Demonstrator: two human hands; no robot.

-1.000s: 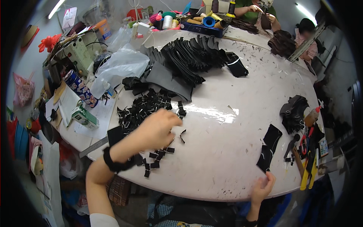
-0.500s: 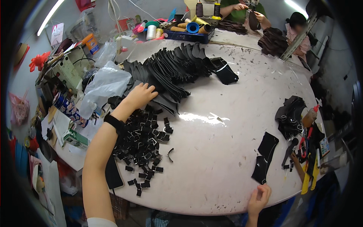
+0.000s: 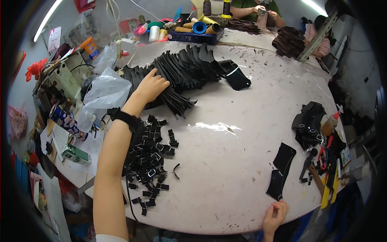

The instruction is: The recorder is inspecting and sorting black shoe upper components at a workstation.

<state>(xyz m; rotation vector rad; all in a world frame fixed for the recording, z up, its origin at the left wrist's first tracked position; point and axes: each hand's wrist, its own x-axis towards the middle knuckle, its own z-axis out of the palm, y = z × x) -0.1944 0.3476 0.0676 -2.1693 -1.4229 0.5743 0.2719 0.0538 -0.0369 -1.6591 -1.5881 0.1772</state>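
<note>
**A:** Item one, left hand?

**B:** I see my left hand (image 3: 151,85) stretched far forward, palm down, fingers spread and pressed flat on the stack of black cut pieces (image 3: 183,70). It pinches nothing that I can make out. A black wristband (image 3: 125,117) sits on that forearm.

**A:** Where does the stack lie?

**B:** On the far left part of the round white table (image 3: 242,161), fanned out in overlapping layers, with one separate black piece (image 3: 236,76) just to its right.

**A:** Item two, right hand?

**B:** My right hand (image 3: 275,213) is at the near edge of the table, well apart from the stack. Fingers curled loosely; its fingertips sit just below the near end of two flat black panels (image 3: 282,171). I cannot tell whether they touch.

**A:** Other entries, relative to the stack?

**B:** Nearer me, a scatter of small black loops with buckles (image 3: 151,157), under my left forearm. To the left, a clear plastic bag (image 3: 104,94). Beyond it, a blue tray of thread cones (image 3: 197,30). Far to the right, a dark heap of pieces (image 3: 308,123) beside an orange-capped bottle (image 3: 329,123).
</note>
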